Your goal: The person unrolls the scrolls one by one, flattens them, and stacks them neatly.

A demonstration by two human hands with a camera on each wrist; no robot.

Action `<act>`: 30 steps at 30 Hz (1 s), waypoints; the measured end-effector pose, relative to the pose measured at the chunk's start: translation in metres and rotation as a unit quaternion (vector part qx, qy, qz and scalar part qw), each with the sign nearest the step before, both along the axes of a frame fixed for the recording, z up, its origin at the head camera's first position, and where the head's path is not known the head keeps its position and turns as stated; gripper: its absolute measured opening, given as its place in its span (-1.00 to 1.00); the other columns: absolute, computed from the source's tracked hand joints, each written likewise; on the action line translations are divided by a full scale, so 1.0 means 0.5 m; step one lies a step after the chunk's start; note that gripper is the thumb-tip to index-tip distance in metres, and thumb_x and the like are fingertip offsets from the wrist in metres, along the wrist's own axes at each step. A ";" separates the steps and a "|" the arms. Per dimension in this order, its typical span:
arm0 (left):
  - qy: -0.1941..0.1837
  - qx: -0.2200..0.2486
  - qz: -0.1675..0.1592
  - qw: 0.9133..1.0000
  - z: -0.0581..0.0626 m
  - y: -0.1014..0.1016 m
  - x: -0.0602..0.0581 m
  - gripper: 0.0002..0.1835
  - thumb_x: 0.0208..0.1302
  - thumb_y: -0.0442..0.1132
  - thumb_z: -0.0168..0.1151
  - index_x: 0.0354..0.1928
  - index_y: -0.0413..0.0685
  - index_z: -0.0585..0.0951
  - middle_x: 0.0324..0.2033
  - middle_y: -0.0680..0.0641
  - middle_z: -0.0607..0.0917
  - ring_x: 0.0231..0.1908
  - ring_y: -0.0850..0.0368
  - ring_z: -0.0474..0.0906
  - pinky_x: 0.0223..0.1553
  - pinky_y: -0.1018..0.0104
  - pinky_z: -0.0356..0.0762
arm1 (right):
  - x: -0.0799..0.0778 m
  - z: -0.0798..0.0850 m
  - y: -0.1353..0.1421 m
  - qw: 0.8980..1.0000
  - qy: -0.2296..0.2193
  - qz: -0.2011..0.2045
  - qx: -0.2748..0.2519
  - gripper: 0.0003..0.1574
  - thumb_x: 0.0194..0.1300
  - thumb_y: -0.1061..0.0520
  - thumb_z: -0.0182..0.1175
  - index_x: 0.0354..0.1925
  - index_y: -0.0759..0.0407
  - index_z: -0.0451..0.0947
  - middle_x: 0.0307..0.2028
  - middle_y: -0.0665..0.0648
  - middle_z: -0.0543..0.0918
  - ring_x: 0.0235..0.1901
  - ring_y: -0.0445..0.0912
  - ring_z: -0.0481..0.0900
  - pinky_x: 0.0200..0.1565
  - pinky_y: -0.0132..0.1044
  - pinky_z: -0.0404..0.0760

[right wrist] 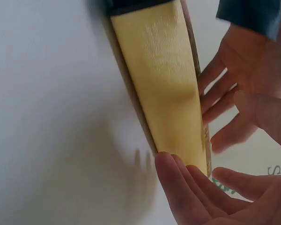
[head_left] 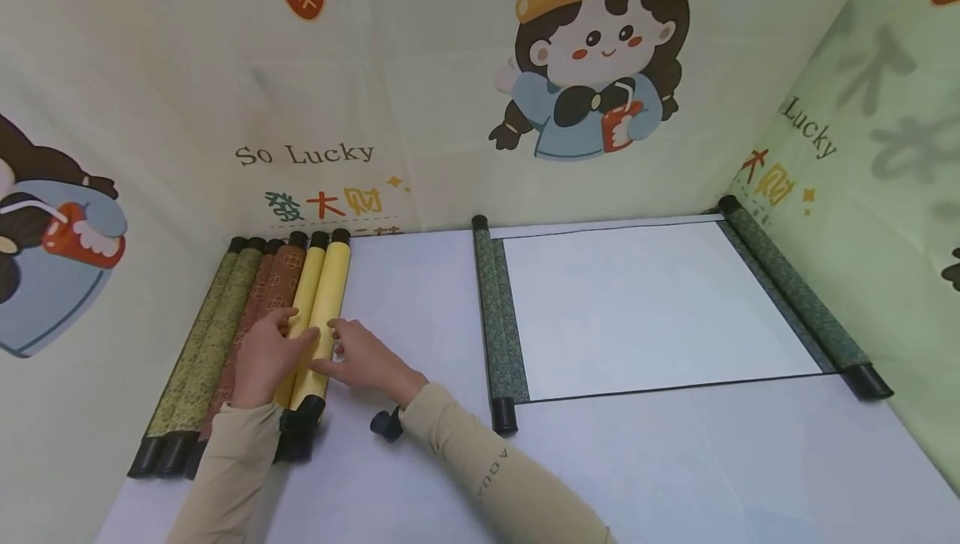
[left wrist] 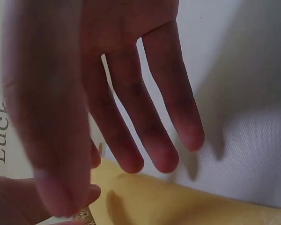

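Two yellow scrolls (head_left: 331,277) with black end knobs lie side by side at the right end of a row of rolled scrolls. My left hand (head_left: 272,356) is over the yellow pair, its thumb pointing right; the left wrist view shows its fingers extended and spread just above the yellow surface. My right hand (head_left: 372,363) is at the right side of the outer yellow scroll, thumb and forefinger apart. In the right wrist view, the right hand's fingertips (right wrist: 165,161) are right at the scroll's edge. Neither hand grips it.
Left of the yellow pair lie brown patterned scrolls (head_left: 283,277) and olive-green scrolls (head_left: 206,344). A partly unrolled scroll (head_left: 645,302) with dark green rollers spreads across the right of the white table (head_left: 420,294). A printed cloth (head_left: 435,94) hangs behind.
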State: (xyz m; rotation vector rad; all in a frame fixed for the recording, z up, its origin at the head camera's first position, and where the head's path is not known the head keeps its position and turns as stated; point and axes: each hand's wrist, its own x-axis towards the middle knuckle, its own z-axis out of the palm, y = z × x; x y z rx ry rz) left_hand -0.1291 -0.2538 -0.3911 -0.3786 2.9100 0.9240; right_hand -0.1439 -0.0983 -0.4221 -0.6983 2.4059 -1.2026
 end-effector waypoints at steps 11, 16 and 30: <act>-0.019 -0.051 -0.017 0.998 -0.001 -0.002 -0.011 -0.29 0.32 -0.04 0.21 0.30 -0.48 0.34 0.19 -0.55 0.44 0.05 -0.44 0.50 -0.11 -0.20 0.54 | 0.001 -0.013 -0.016 1.000 -0.007 -0.010 -0.014 -0.22 0.34 -0.09 0.29 0.36 0.26 0.31 -0.12 0.07 0.55 -0.26 -0.29 0.45 -0.31 -0.54 0.46; 0.005 -0.057 -0.007 0.998 -0.012 -0.008 -0.010 -0.28 0.30 -0.04 0.26 0.26 -0.52 0.36 0.13 -0.54 0.50 -0.01 -0.40 0.54 -0.14 -0.17 0.52 | -0.001 -0.024 -0.025 0.998 -0.038 -0.042 -0.027 -0.24 0.33 -0.05 0.30 0.34 0.24 0.31 -0.11 0.08 0.60 -0.25 -0.29 0.51 -0.28 -0.52 0.50; 0.040 -0.064 -0.031 0.997 -0.019 -0.022 -0.006 -0.31 0.25 -0.02 0.33 0.14 -0.55 0.46 -0.07 -0.51 0.63 -0.32 -0.24 0.61 -0.38 0.04 0.51 | 0.003 -0.035 -0.032 0.989 -0.073 -0.090 -0.086 -0.30 0.27 0.00 0.37 0.28 0.18 0.38 -0.05 0.11 0.66 -0.21 -0.27 0.62 -0.22 -0.48 0.56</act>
